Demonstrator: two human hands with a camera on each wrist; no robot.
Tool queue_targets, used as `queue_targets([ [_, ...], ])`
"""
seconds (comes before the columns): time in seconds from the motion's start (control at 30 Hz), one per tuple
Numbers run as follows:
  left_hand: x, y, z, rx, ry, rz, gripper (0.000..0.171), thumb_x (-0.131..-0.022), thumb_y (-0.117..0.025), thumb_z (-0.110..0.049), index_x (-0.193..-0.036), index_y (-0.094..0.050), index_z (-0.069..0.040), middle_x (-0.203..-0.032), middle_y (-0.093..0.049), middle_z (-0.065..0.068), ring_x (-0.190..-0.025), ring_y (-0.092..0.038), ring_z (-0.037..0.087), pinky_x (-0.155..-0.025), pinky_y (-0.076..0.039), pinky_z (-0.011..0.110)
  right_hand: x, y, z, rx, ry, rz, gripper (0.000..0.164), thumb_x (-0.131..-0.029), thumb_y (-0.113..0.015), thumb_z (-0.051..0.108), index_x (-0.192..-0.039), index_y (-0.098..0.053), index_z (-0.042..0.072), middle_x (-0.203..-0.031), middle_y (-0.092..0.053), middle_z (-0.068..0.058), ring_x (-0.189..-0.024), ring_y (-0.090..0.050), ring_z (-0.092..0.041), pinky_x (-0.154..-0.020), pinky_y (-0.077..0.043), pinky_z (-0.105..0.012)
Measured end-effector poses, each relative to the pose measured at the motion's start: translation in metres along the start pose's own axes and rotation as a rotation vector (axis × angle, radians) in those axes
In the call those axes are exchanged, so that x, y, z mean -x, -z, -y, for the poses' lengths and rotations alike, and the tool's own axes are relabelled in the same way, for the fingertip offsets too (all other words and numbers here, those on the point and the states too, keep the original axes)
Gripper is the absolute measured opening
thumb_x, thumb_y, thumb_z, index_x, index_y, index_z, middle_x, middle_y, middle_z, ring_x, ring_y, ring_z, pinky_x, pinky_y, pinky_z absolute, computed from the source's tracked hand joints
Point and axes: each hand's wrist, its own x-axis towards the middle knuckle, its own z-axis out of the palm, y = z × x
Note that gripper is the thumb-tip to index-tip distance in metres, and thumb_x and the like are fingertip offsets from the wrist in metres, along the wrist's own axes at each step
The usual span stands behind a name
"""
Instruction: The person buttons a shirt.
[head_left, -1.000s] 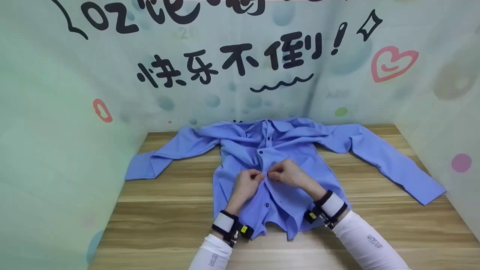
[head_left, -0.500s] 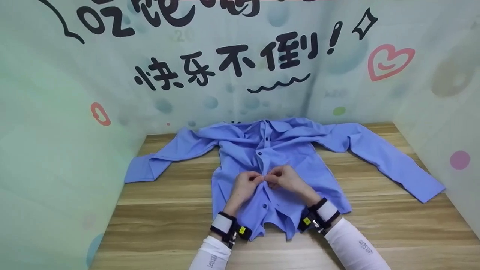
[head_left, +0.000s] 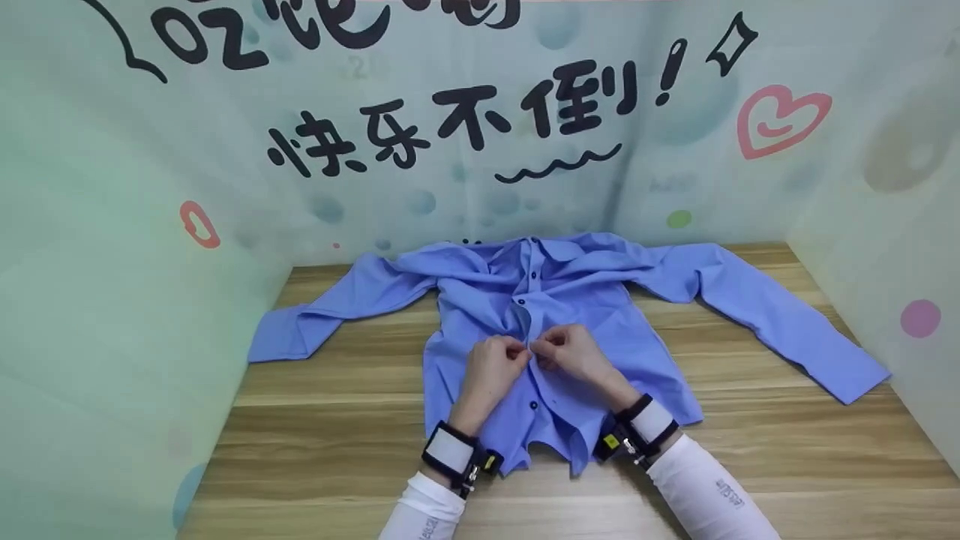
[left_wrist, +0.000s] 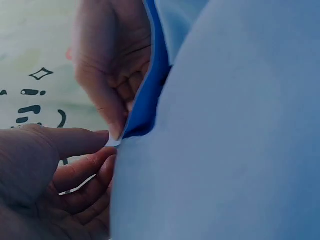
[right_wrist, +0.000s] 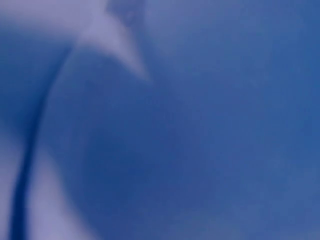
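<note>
A blue long-sleeved shirt (head_left: pixel 600 300) lies front up, sleeves spread to both sides. At mid-placket, my left hand (head_left: pixel 491 375) pinches one edge between thumb and fingers. My right hand (head_left: pixel 576 354) pinches the fabric right beside it, fingertips nearly touching the left ones. Dark buttons show along the front, among them a lower button (head_left: pixel 533 405) below the hands and an upper button (head_left: pixel 521 301) above them. The left wrist view shows both sets of fingertips meeting at the shirt edge (left_wrist: pixel 145 110); whatever lies between them is mostly hidden. Only blurred blue fabric (right_wrist: pixel 200 150) fills the right wrist view.
The shirt rests on a wood-grain table (head_left: pixel 330 442). Behind it hangs a pale printed backdrop (head_left: pixel 465 202) with black lettering. Similar side walls (head_left: pixel 97 300) enclose the table at left and right. The lower hem hangs open in a notch near the front.
Over the past second my right hand and forearm have shifted slightly left, bringing its fingertips closer to the left ones. Both hands stay at the same spot on the placket.
</note>
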Motion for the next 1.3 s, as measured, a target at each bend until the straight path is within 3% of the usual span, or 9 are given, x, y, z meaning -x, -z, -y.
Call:
queue_targets([
  [0.3,0.0,-0.014,0.008,0.031,-0.014,-0.017,0.006,-0.09,-0.076,-0.007,-0.093,-0.079,-0.003,-0.083,-0.073,0.005,-0.076,-0.068,0.018,-0.069,-0.055,0.03,0.002,-0.002,0.002,-0.106,-0.022,0.012,0.018,-0.096,-0.068,0.008,-0.094,-0.075,-0.008,-0.083,-0.073,-0.012,-0.065,-0.067,-0.013,-0.064,-0.057,-0.026],
  [0.53,-0.003,-0.01,0.014,0.135,0.028,-0.016,0.007,-0.091,-0.073,-0.003,-0.093,-0.078,0.0,-0.083,-0.074,0.008,-0.075,-0.068,0.02,-0.069,-0.055,0.031,0.0,0.0,0.001,-0.175,-0.051,0.071,0.021,-0.1,-0.062,0.005,-0.102,-0.072,-0.014,-0.082,-0.072,-0.012,-0.072,-0.068,-0.013,-0.071,-0.06,-0.03],
  [0.7,-0.003,-0.008,0.016,0.203,0.076,0.05,0.01,-0.091,-0.072,-0.005,-0.096,-0.078,0.001,-0.086,-0.074,0.009,-0.078,-0.068,0.02,-0.072,-0.055,0.032,0.0,0.0,-0.002,-0.136,-0.043,0.09,0.019,-0.098,-0.066,0.005,-0.1,-0.072,-0.012,-0.084,-0.072,-0.015,-0.073,-0.069,-0.019,-0.072,-0.061,-0.034],
  [0.87,-0.002,-0.009,0.016,0.182,0.06,0.074,0.011,-0.092,-0.071,-0.005,-0.097,-0.078,0.001,-0.089,-0.074,0.009,-0.08,-0.068,0.02,-0.073,-0.055,0.031,0.001,0.001,-0.004,-0.094,-0.008,0.101,0.021,-0.098,-0.067,0.007,-0.098,-0.072,-0.013,-0.087,-0.072,-0.024,-0.076,-0.071,-0.03,-0.073,-0.061,-0.042],
  [1.13,-0.002,-0.011,0.013,0.056,-0.017,-0.018,0.007,-0.09,-0.073,-0.007,-0.091,-0.079,-0.004,-0.083,-0.074,0.005,-0.076,-0.069,0.018,-0.07,-0.055,0.029,0.003,0.001,-0.001,-0.016,0.044,0.067,0.019,-0.096,-0.071,0.012,-0.089,-0.075,-0.005,-0.078,-0.072,-0.012,-0.067,-0.067,-0.017,-0.062,-0.054,-0.024],
  [1.2,-0.002,-0.009,0.014,0.062,-0.011,-0.012,0.007,-0.09,-0.074,-0.008,-0.09,-0.079,-0.004,-0.081,-0.074,0.005,-0.074,-0.068,0.018,-0.068,-0.055,0.029,0.003,0.0,-0.001,-0.015,0.049,0.073,0.018,-0.096,-0.071,0.011,-0.09,-0.075,-0.005,-0.078,-0.072,-0.01,-0.067,-0.066,-0.016,-0.062,-0.055,-0.024],
  [1.3,-0.003,-0.005,0.016,0.133,0.049,0.023,0.008,-0.09,-0.074,-0.009,-0.091,-0.08,-0.004,-0.083,-0.075,0.005,-0.074,-0.068,0.018,-0.068,-0.055,0.029,0.002,0.001,-0.002,-0.039,0.032,0.092,0.016,-0.096,-0.069,0.01,-0.092,-0.075,-0.005,-0.08,-0.071,-0.008,-0.069,-0.067,-0.015,-0.065,-0.057,-0.026],
])
